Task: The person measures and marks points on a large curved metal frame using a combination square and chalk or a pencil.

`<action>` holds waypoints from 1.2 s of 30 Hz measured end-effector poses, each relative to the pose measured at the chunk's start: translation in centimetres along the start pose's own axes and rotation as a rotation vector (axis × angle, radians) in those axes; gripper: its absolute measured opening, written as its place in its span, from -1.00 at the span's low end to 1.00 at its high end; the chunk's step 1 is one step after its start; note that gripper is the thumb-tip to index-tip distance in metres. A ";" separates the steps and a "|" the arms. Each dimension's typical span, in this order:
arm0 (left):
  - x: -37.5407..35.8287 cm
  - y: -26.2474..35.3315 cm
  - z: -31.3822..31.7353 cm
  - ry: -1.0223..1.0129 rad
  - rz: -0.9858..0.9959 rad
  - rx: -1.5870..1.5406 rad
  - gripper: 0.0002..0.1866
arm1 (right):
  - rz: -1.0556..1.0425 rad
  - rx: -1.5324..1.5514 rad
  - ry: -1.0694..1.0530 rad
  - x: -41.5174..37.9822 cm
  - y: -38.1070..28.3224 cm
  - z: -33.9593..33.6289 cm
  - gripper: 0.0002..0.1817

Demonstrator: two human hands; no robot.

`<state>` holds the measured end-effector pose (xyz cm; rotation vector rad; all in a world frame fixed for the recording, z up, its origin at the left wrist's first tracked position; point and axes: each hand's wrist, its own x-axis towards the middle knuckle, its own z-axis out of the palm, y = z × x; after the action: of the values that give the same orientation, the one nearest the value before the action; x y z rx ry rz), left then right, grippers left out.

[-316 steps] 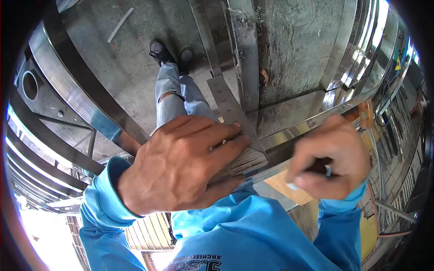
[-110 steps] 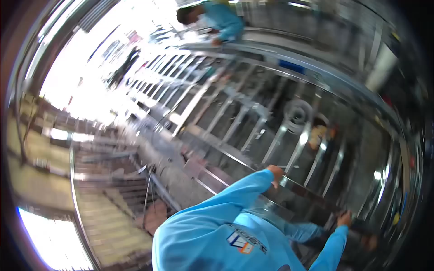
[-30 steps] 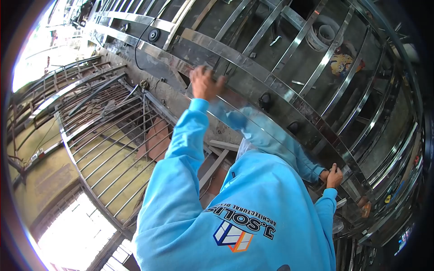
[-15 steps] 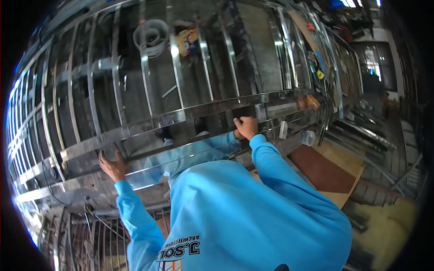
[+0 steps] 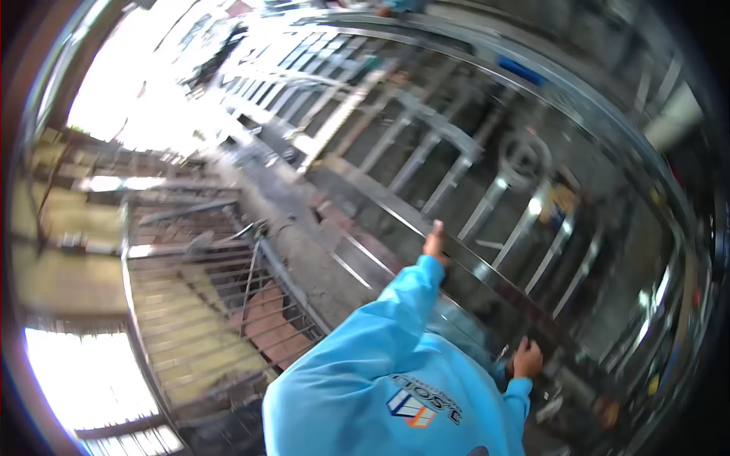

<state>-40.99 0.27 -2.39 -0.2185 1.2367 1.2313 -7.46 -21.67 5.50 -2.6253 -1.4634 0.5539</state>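
Long steel bar [image 5: 487, 277] slanting between both hands, left hand [image 5: 435, 245] laid open at its far stretch, right hand [image 5: 526, 357] gripping its near end.

Blurred print on the sweatshirt

A logo [image 5: 414, 406] with a white, blue and orange emblem and a curved line of dark letters sits on the blue sweatshirt [image 5: 357, 380], below both hands; motion blur leaves the letters unreadable.
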 end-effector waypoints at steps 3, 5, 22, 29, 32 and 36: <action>-0.4 -0.2 1.3 0.113 -0.096 -0.118 0.04 | -0.051 -0.001 0.075 0.3 0.5 -0.6 -0.50; 0.6 -0.1 0.4 0.086 -0.127 -0.146 0.05 | -0.020 -0.044 0.012 0.3 -0.3 -0.5 -0.50; 1.1 -0.4 0.9 0.222 -0.094 0.012 0.16 | 0.015 -0.052 0.021 1.6 -0.6 1.1 -0.53; 2.8 -2.3 -1.5 0.221 -0.102 -0.017 0.20 | 0.025 -0.073 -0.041 0.9 -0.5 0.3 -0.47; 2.3 -1.8 -0.9 0.237 -0.122 -0.005 0.23 | 0.032 -0.043 0.008 0.7 0.1 0.8 -0.48; 2.5 -1.7 -1.5 0.175 -0.141 -0.007 0.27 | 0.030 -0.042 0.030 0.7 -0.1 0.7 -0.50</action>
<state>-40.99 -0.01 -5.77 -0.4191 1.3438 1.1118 -7.39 -21.08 4.71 -2.6794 -1.4454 0.4890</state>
